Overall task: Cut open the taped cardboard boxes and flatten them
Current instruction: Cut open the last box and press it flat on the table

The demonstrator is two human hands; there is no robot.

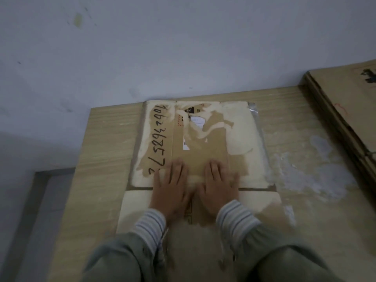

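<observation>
flattened cardboard box [203, 143] lies flat on the wooden worktop [105, 151], its far edge close to the wall [183, 47]. left hand [173, 192] and right hand [218, 190] press palms-down side by side on its near half, fingers straight and spread, gripping nothing. handwritten digits [157, 139] run along the box's left side. stack of flattened cardboard [345, 110] sits at far right. striped cuffs [236, 218] show.

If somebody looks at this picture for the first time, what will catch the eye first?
First, the two hands, left hand and right hand, pressing flat, side by side, on a flattened cardboard box in the middle of the wooden table. Next, the big handwritten number along the box's left side. At the right edge lies a stack of flattened cardboard.
</observation>
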